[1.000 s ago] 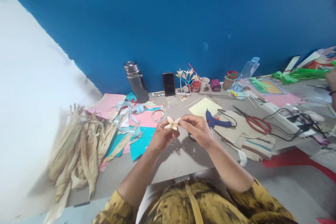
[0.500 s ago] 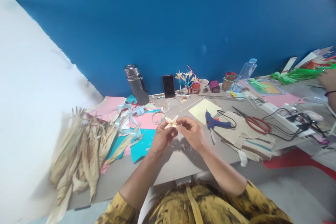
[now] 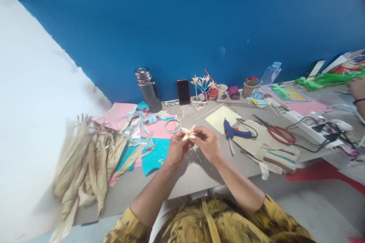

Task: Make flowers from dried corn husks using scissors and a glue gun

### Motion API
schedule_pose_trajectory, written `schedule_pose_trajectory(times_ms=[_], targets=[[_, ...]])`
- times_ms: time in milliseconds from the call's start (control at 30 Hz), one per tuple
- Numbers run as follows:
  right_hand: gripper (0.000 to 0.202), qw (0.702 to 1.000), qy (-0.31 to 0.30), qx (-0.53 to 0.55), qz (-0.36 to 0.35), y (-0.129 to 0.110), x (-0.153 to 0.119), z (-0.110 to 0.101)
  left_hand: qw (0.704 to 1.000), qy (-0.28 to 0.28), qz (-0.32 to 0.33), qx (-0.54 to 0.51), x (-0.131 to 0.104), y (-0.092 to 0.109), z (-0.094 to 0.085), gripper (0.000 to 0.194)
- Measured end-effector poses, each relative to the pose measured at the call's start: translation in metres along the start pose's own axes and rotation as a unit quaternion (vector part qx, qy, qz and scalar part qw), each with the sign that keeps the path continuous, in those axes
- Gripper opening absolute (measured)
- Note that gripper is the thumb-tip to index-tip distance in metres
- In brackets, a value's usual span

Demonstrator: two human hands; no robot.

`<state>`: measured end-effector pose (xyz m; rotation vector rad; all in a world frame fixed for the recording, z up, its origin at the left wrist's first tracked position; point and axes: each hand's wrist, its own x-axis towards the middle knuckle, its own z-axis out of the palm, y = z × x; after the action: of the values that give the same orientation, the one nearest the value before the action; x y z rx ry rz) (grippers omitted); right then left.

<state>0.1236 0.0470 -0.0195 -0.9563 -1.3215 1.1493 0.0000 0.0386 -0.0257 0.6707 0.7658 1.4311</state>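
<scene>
A small cream-coloured flower (image 3: 188, 133) with pointed petals, seemingly of dried husk, is held up over the table between both hands. My left hand (image 3: 178, 149) is closed on it from below and the left. From the right, the fingertips of my right hand (image 3: 209, 144) pinch at its edge. The underside of the flower is hidden by the fingers. Just behind the hands lies a ring-shaped roll (image 3: 172, 126) on pink paper. Similar finished flowers (image 3: 202, 82) on light blue stems stand at the back by the wall.
Dried corn husks (image 3: 95, 163) are heaped at the left. A thermos (image 3: 148, 91) and a phone (image 3: 183, 92) stand at the back. To the right lie a blue glue gun (image 3: 238, 132), red-handled scissors (image 3: 281, 134) and a power strip (image 3: 308, 127) with cables. Another person's hand (image 3: 357, 89) shows at the right edge.
The flower has turned slightly and its petals face a little differently. Both hands keep hold of it in nearly the same place. The view has shifted slightly.
</scene>
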Motion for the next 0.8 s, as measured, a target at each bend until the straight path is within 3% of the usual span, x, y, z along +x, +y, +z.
schedule_pose_trajectory(times_ms=[533, 800], targets=[[0.019, 0.995, -0.004, 0.090, 0.030, 0.001, -0.001, 0.005, 1.000, 0.000, 0.002, 0.026, -0.005, 0.002, 0.008, 0.024], [0.014, 0.994, 0.031, 0.103, 0.019, 0.004, -0.002, 0.008, 1.000, 0.013, 0.011, 0.026, -0.006, -0.001, 0.011, 0.025]])
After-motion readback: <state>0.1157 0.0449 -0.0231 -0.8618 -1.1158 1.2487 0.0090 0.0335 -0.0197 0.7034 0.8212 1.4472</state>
